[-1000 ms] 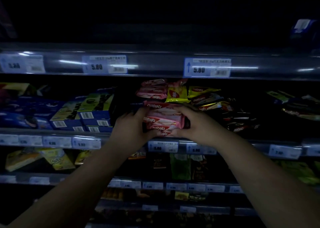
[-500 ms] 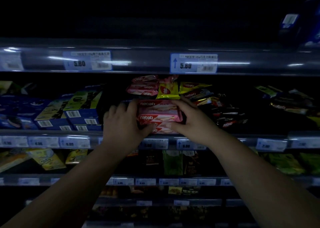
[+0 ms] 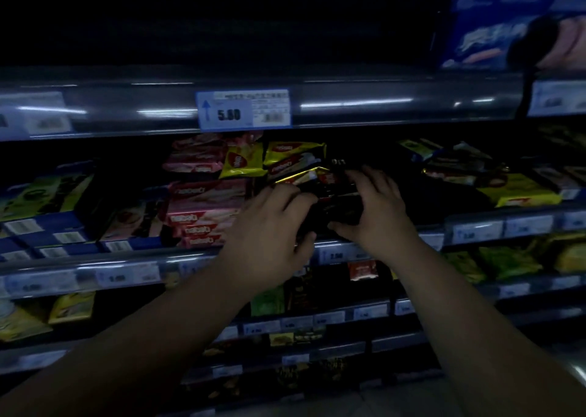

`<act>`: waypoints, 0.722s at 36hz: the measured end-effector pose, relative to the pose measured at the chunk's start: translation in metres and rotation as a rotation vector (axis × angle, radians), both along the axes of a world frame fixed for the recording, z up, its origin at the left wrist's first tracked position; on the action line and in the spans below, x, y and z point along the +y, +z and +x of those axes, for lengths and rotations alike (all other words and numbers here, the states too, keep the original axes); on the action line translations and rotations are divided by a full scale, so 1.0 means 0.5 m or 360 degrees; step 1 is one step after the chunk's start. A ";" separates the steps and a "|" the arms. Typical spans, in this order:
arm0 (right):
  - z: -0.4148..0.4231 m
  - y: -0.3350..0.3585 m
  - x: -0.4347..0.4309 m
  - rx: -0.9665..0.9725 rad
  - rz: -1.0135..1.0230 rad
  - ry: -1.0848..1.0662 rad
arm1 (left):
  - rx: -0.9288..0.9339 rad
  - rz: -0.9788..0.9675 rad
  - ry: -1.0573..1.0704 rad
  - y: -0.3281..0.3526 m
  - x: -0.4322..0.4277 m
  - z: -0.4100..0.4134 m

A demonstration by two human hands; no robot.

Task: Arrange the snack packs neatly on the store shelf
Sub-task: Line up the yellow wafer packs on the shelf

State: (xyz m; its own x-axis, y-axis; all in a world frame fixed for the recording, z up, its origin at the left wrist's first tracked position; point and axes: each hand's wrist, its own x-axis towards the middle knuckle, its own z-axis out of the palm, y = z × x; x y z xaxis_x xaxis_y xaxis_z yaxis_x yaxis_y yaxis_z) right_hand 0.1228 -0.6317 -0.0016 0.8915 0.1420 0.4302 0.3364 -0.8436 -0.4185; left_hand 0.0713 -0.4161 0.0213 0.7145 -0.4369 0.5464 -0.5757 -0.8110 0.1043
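Lying crosswise between both palms, the dark snack packs (image 3: 336, 205) sat at the shelf (image 3: 475, 216) front, long axis running left to right. The left hand (image 3: 272, 226) and right hand (image 3: 377, 209) clasped opposite ends, apparently equally near in the dimness. Pink packs (image 3: 206, 213) stood just left of the grip.

I'm seeing both hands filling the gap in front of the dark glossy snack packs (image 3: 336, 205): my left hand (image 3: 269, 226) is blocking the left side, my right hand (image 3: 375, 213) the right. The stack of pink wafer packs (image 3: 203, 213) is crowding just left, yellow foil packs (image 3: 285, 159) are hanging overhead under the grey metal shelf rail with the blue price tag (image 3: 243, 110). Right of my right hand, a dark stretch of shelf is looking open.
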 end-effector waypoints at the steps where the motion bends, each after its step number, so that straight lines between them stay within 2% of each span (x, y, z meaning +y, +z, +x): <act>1: 0.005 -0.005 -0.008 0.0080 -0.0033 -0.0017 | 0.0031 0.0006 -0.0040 -0.005 -0.015 0.004; 5: 0.022 -0.018 -0.010 0.0229 -0.0067 -0.0035 | 0.0334 -0.0088 -0.0029 -0.033 -0.063 0.034; 7: 0.028 -0.016 -0.002 0.0263 -0.0085 -0.0008 | 0.0548 -0.0236 0.0107 -0.045 -0.079 0.061; 14: 0.061 -0.009 0.017 0.0363 -0.0170 -0.0031 | 0.0876 -0.0761 0.0550 -0.033 -0.124 0.164; 19: 0.073 -0.013 -0.003 0.0262 -0.0277 -0.0039 | 0.0928 -0.0592 0.0709 -0.037 -0.131 0.239; 21: 0.073 -0.016 -0.025 0.0217 -0.0297 -0.0057 | 0.0979 -0.0560 0.0675 -0.036 -0.145 0.241; 26: 0.082 -0.013 -0.121 0.0119 -0.0422 -0.0230 | 0.0877 -0.0311 0.0505 -0.039 -0.219 0.221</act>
